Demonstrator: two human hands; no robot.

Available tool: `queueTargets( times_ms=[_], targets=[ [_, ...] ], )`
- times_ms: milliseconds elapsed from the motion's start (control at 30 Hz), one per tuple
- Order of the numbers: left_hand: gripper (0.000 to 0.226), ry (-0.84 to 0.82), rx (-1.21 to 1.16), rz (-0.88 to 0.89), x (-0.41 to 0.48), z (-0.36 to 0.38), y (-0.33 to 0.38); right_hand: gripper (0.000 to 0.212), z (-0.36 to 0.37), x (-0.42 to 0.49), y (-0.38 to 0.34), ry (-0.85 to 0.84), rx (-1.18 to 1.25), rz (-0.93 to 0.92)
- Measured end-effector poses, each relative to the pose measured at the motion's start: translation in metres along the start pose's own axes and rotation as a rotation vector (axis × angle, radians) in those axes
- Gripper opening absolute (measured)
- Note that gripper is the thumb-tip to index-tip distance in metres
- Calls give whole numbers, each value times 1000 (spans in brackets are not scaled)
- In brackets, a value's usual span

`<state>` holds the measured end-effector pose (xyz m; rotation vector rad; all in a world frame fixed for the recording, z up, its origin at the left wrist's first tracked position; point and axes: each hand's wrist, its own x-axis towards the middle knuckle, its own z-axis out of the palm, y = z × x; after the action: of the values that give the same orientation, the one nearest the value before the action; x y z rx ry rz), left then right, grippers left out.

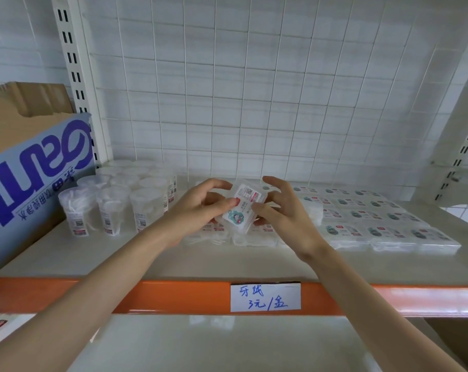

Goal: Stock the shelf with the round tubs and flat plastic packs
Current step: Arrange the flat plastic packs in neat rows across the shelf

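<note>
Left hand (198, 208) and right hand (283, 213) together hold one flat plastic pack (243, 208), tilted, above the middle of the shelf (147, 259). The fingers of both hands pinch its opposite edges. Left: round tubs (112, 208), clear, lidded, upright in rows, holding white contents. Right: rows of flat packs (383, 224) lying label up. Far left: blue cardboard box (31, 183). Front rail: handwritten price label (265, 296).

A: What stands at the left?
B: A cardboard box (37, 167) with blue print on its side and its flap up.
A: And behind?
B: A white wire grid (254, 89) over tiled wall (18, 49), with a slotted upright (74, 76) beside it — and a handwritten paper label (265, 296) below.
</note>
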<state>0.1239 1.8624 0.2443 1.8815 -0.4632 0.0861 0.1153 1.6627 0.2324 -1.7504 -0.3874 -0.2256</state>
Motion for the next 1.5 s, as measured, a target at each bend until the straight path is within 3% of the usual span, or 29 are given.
queueTargets(
  times_ms=[133, 367, 567, 733, 867, 1033, 1233, 1500],
  targets=[
    [14, 29, 65, 50, 3, -3, -6, 61, -2, -1, 5, 13, -280, -229],
    [30, -5, 102, 65, 3, -4, -8, 51, 2, -2, 7, -81, -583, -460],
    [23, 48, 302, 133, -2, -9, -11, 49, 2, -4, 6, -66, -681, -417],
    [28, 130, 447, 203, -23, -32, -8, 44, 1, -5, 3, -87, -625, -344],
    [42, 95, 400, 153, -56, -44, -13, 45, 6, -10, -7, -156, -563, -262],
    [40, 103, 433, 86, -75, -51, -22, 51, 17, -20, -10, -250, -660, -276],
    [66, 28, 668, 109, -83, -46, -21, 50, 32, -31, -9, -272, -754, -249],
    [85, -23, 725, 123, -85, -45, -21, 40, 32, -30, -3, -295, -808, -318]
  ],
)
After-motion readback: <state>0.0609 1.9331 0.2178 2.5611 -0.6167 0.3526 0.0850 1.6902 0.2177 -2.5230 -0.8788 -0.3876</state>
